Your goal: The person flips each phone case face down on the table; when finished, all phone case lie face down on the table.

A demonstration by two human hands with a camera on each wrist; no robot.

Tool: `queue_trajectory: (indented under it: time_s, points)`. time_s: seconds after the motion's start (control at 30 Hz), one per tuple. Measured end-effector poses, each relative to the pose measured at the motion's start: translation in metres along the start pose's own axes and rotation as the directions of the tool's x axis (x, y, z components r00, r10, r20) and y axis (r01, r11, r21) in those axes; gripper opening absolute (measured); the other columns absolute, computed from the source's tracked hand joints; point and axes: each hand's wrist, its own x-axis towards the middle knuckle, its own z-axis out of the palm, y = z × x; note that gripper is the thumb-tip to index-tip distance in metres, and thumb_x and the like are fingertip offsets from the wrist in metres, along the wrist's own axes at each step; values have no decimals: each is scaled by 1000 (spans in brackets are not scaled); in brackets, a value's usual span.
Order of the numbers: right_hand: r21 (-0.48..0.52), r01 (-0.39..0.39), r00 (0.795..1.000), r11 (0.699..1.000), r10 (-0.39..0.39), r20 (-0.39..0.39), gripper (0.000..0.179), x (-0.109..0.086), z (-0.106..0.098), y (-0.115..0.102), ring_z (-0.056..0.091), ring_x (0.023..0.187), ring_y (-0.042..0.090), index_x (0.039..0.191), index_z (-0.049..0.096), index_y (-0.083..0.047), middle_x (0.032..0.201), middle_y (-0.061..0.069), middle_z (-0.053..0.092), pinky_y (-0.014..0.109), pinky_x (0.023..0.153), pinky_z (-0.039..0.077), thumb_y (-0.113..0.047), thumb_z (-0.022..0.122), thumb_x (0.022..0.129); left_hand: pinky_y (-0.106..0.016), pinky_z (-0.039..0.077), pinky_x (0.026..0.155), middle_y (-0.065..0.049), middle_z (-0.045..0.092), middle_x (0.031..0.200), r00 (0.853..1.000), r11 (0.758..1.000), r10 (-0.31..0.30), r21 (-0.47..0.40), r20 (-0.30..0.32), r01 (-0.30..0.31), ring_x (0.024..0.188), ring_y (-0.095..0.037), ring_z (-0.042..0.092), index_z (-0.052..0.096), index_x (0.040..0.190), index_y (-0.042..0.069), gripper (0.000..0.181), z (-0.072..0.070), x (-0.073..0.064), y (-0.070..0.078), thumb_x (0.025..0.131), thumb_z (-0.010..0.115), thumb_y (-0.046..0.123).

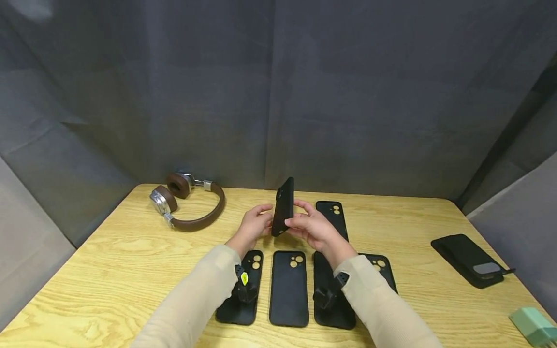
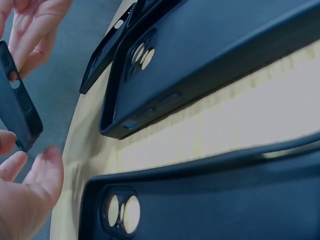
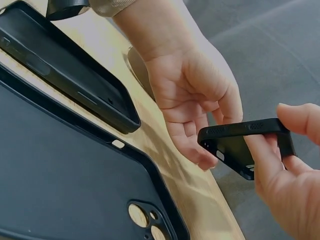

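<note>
A black phone case [image 1: 284, 207] is held upright on edge above the table, its camera cutout toward the top. My right hand [image 1: 315, 228] pinches it; in the right wrist view the right hand [image 3: 292, 185] has its thumb outside and fingers inside the case [image 3: 235, 150]. At the other side is my left hand [image 1: 254, 223], fingers loosely bent. In the left wrist view the left hand [image 2: 30, 192] lies beside the lower end of the case [image 2: 20, 100]; whether its fingertips touch is hard to tell. Below the hands lies another black phone case [image 1: 289, 290].
More black phone cases lie nearby: one at left [image 1: 237, 309], one under the right wrist [image 1: 335, 314], others behind [image 1: 331, 212] and to the right [image 1: 383, 266]. Brown headphones [image 1: 196, 224] sit back left. At right are a black flat item [image 1: 465, 258] and a green block [image 1: 533, 325].
</note>
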Motion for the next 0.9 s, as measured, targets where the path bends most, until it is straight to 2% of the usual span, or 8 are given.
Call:
queue_trajectory:
  time_s: [0.1,0.23,0.33,0.6,0.77,0.9]
  points:
    - [10,2,1000,1000,-3,10,73,0,-1,1,62,98,19,145,19,-9,131,29,44,32,85,50,10,53,83,-30,52,71,-14,63,98,1000,1000,4,-19,10,-4,82,-15,61,53,128,2,37,0,0,-2,90,48,4]
    - [48,4,1000,999,-5,22,73,-1,-2,3,62,96,18,145,18,-8,127,27,47,28,80,52,11,52,83,-29,52,70,-18,63,105,1000,1000,19,-17,25,-19,82,-16,62,53,127,2,36,0,1,-2,91,50,5]
    - [67,9,1000,998,-11,25,72,-1,-3,4,63,95,18,144,19,-7,126,27,48,27,79,52,12,51,83,-27,52,67,-17,62,101,999,999,30,-20,35,-29,76,-15,61,53,127,1,36,-1,-2,1,91,51,4]
    - [23,11,1000,1000,-11,-1,69,-1,-7,6,64,84,14,143,23,-3,103,12,60,28,76,53,11,52,83,-23,48,59,-11,61,91,998,998,55,-29,-9,-56,66,-11,57,53,127,3,39,-6,0,0,88,54,1]
    - [-18,-4,1000,1000,4,-9,69,3,-9,9,63,81,12,144,22,-3,102,12,58,28,76,52,12,51,83,-23,46,58,-10,61,91,998,998,61,-24,-31,-62,64,-10,54,54,127,4,40,-11,2,1,87,55,-2]
    - [-77,-23,999,997,21,-36,70,8,-9,14,62,77,12,145,21,-1,97,9,55,34,84,51,12,53,83,-24,46,63,-8,56,92,997,998,61,-15,-40,-62,70,-12,54,54,127,4,41,-15,3,2,87,54,-4]
